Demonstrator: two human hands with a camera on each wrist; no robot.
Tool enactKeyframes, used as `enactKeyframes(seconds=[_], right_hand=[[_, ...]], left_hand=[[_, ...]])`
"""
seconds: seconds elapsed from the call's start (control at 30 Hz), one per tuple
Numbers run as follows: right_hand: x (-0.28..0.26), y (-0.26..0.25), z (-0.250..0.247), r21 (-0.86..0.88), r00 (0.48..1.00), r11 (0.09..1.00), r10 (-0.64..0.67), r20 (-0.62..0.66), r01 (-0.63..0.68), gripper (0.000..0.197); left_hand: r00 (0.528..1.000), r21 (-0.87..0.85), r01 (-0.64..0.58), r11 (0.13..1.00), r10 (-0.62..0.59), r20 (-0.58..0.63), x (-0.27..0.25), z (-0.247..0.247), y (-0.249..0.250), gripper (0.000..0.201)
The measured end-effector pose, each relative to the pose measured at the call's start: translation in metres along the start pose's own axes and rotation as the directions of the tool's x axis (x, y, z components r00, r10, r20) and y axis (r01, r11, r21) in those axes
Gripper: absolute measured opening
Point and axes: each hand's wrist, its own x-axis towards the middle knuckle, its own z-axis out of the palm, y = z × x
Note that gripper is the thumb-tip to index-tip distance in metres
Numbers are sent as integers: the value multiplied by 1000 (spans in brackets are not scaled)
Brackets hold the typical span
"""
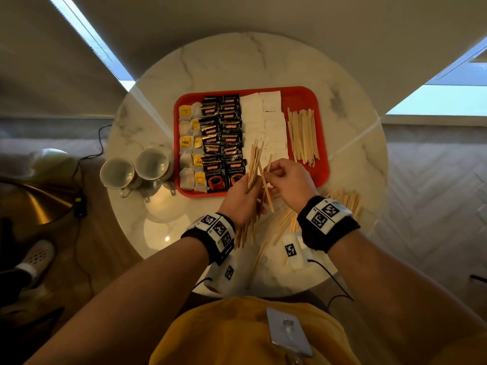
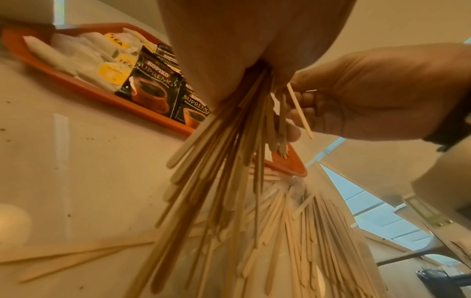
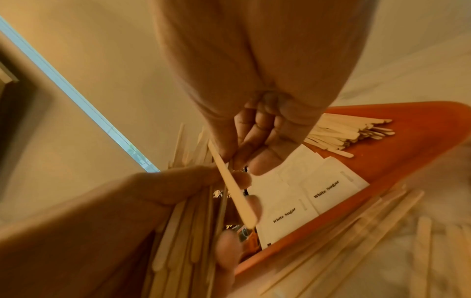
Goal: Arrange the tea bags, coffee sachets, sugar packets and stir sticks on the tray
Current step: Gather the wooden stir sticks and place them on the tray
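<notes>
Left hand (image 1: pixel 241 198) grips stick bundle (image 1: pixel 254 164); right hand (image 1: pixel 286 177) seemingly pinches one.

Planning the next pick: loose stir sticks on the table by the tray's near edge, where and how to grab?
Pinch the loose stir sticks at mid-length, from above, fingers across their width. They lie flat and fanned on the table, so the ends spread while the middles bunch. The left hand already grips a bundle; the right hand pinches one stick.

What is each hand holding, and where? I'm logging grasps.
Left hand grips a bundle of stir sticks around its middle; right hand pinches a single stick near its upper end.
</notes>
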Motion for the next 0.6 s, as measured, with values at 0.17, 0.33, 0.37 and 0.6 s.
enactKeyframes(seconds=[0.17, 0.33, 0.37, 0.6], right_hand=[[3, -1, -4, -12, 998, 999, 31, 63, -30, 9], [2, -6, -3, -13, 995, 999, 48, 85, -47, 22], [3, -5, -3, -19, 995, 999, 45, 85, -44, 19], [4, -6, -6, 102, 987, 986, 118, 113, -130, 6]], left_hand=[[999, 27, -46, 999, 47, -10, 0, 4, 0, 20], [998, 95, -59, 994, 61, -20, 3, 1, -1, 23], [998, 91, -61, 994, 62, -13, 3, 0, -1, 24], [998, 120, -52, 991, 46, 49, 5, 0, -2, 19]])
